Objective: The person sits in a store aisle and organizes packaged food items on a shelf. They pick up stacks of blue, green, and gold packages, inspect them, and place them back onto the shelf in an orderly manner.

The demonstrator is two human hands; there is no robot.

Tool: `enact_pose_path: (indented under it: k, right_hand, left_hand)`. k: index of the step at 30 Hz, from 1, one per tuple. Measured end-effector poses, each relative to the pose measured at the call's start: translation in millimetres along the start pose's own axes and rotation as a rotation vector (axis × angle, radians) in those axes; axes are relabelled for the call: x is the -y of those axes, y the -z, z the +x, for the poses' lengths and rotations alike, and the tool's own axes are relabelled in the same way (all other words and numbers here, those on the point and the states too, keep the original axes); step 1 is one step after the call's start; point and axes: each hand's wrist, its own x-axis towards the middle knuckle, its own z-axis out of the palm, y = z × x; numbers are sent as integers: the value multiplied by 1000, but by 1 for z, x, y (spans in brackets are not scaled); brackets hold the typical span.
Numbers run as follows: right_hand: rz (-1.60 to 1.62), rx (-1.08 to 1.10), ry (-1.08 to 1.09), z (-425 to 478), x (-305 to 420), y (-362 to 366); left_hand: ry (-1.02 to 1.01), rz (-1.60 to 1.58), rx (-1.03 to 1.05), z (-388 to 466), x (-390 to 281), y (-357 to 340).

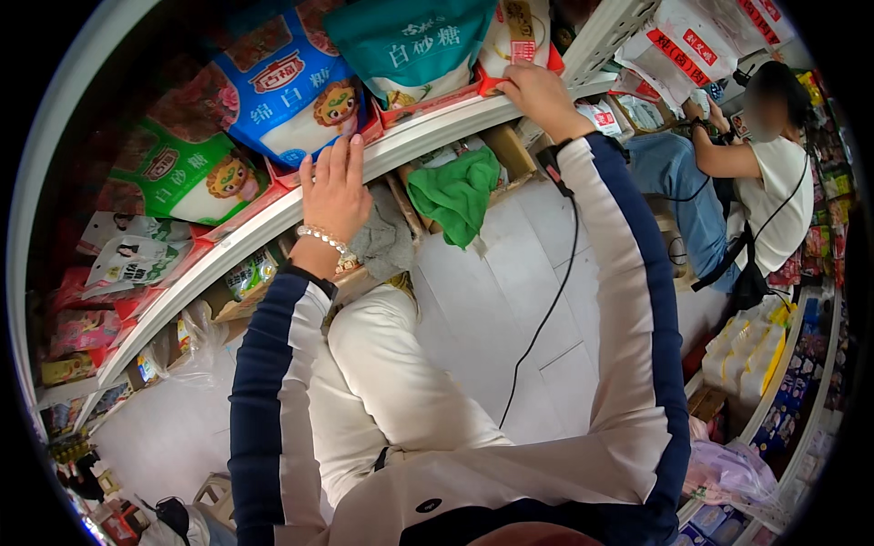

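Observation:
My left hand (338,188), with a beaded bracelet at its wrist, rests its fingertips at the shelf's front edge (403,145), against the lower part of a blue sugar bag (287,89). My right hand (536,92) touches the lower front of a white sugar bag (512,41) in a red tray; whether its fingers grip the bag or the tray cannot be told. Between the hands stands a teal sugar bag (416,48). A green sugar bag (184,170) stands left of the blue one, with small white pouches (136,263) farther left.
Below the shelf are cardboard boxes, with a green cloth (454,191) and a grey cloth (384,235) over them. A black cable (560,293) hangs from my right wrist. At right, another person (771,170) sits by hanging packs (683,58). Wrapped rolls (748,348) stand lower right.

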Motion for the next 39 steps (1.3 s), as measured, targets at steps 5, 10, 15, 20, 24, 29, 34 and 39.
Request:
enact_pose_path:
  k: [5, 10, 15, 20, 24, 29, 34, 39]
  right_hand:
    - [64, -7, 13, -28, 4, 25]
    - [88, -7, -71, -79, 24, 44]
    - [244, -146, -139, -105, 34, 45]
    - [1151, -661, -1013, -113, -7, 34]
    - [1983, -416, -987, -96, -15, 7]
    - [1791, -413, -1053, -110, -23, 4]
    - [1796, -468, -1027, -146, 5, 26]
    - [1788, -507, -1028, -197, 22, 36]
  left_hand:
    - [-19, 0, 62, 1, 1, 8]
    - [-22, -15, 89, 1, 0, 14]
    - [43, -76, 124, 5, -7, 25]
    - [70, -360, -52, 18, -48, 28]
    - [162, -814, 84, 29, -95, 22]
    - [447, -1270, 390, 53, -135, 6]
    - [793, -1872, 632, 64, -142, 12]
    - [799, -2310, 565, 75, -158, 3]
